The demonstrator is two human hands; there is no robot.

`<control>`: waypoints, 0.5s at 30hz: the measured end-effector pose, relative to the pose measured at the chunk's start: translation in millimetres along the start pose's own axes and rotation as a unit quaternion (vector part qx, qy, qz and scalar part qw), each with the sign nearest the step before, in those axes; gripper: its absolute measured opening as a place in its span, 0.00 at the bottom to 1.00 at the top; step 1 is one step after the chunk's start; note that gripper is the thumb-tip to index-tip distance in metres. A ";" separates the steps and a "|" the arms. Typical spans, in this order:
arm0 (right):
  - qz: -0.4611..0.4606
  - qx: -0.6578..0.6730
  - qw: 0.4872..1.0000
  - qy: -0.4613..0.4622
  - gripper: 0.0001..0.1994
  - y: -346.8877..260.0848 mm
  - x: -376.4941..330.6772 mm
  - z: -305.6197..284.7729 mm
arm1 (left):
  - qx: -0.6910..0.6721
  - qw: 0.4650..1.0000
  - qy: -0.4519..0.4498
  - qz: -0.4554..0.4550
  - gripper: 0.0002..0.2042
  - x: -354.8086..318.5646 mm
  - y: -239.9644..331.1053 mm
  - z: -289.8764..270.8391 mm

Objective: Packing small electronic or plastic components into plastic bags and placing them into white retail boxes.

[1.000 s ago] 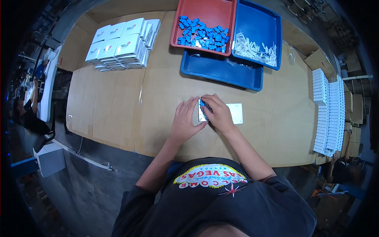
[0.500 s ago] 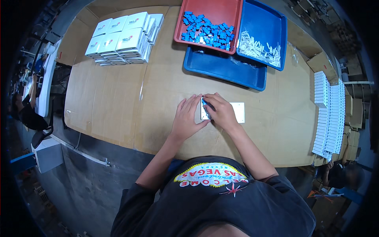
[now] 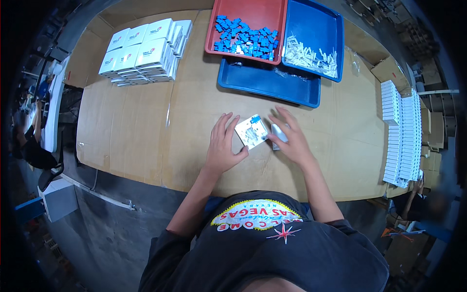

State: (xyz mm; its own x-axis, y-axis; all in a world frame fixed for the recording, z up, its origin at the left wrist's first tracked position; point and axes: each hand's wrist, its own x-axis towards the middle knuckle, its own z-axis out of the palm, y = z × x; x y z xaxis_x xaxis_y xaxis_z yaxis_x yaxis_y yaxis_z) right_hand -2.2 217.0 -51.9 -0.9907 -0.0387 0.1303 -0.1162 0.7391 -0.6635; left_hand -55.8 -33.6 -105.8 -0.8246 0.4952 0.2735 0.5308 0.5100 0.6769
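Observation:
A square white plastic housing [image 3: 250, 135] lies turned at an angle on the cardboard tabletop, its inner side up with metal-looking details. At its far corner sits a small blue block [image 3: 256, 119]. My left hand [image 3: 223, 146] is open beside its left side, fingers spread, the thumb tip at its near corner. On the other side my right hand [image 3: 292, 141] is open too, fingers apart and the thumb close to the housing's right corner. Under the right hand is a second white flat piece [image 3: 277, 136], partly hidden by the fingers.
Beyond my hands stand a red tray [image 3: 250, 12] of blue blocks, a blue tray [image 3: 311, 17] of slim white parts and a lower blue tray [image 3: 267, 87]. White boxes [image 3: 127, 57] are stacked far left; rows of white pieces [image 3: 401, 138] line the right edge. Other people are at both sides.
Both hands have loosened from around the housing and moved apart. The housing now lies rotated, with the blue block showing at its far corner. The whole view has shifted slightly.

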 end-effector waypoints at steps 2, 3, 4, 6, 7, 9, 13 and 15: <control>0.021 -0.042 0.998 -0.043 0.32 16.6 -19.4 -18.9 | 0.005 1.000 -0.016 -0.003 0.47 2.5 9.5 -3.9; 0.042 -0.011 0.997 -0.059 0.35 24.0 -28.0 -21.3 | 0.011 0.999 -0.030 -0.009 0.47 2.6 12.8 -4.6; 0.044 -0.011 0.997 -0.057 0.35 29.2 -34.9 -23.0 | 0.011 0.999 -0.033 -0.007 0.47 2.9 13.9 -3.9; 0.051 -0.027 0.993 -0.107 0.35 37.2 -46.4 -24.5 | 0.047 0.997 -0.062 0.000 0.47 5.3 14.6 -3.3; 0.052 -0.026 0.993 -0.105 0.35 35.1 -47.5 -25.5 | 0.047 0.997 -0.063 0.002 0.47 5.9 13.0 -1.7; 0.077 -0.018 0.992 -0.103 0.29 28.6 -48.3 -29.3 | 0.040 0.999 -0.020 0.008 0.46 4.9 7.1 4.7; 0.061 -0.024 0.995 -0.072 0.20 15.8 -49.7 -38.2 | 0.036 0.999 -0.035 0.005 0.45 2.8 3.4 8.7; 0.129 0.120 0.984 0.008 0.14 26.3 -48.4 -37.1 | 0.013 1.000 -0.017 0.017 0.44 3.0 6.4 5.1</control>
State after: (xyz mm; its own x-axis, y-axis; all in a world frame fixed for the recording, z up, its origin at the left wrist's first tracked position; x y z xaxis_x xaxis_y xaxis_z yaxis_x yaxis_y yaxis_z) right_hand 45.3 263.2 -48.3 -0.9885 0.1407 -0.0555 0.1238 0.5422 -0.8311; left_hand -53.9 -25.3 -104.1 -0.7995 0.5353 0.2724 0.5633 0.5110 0.6492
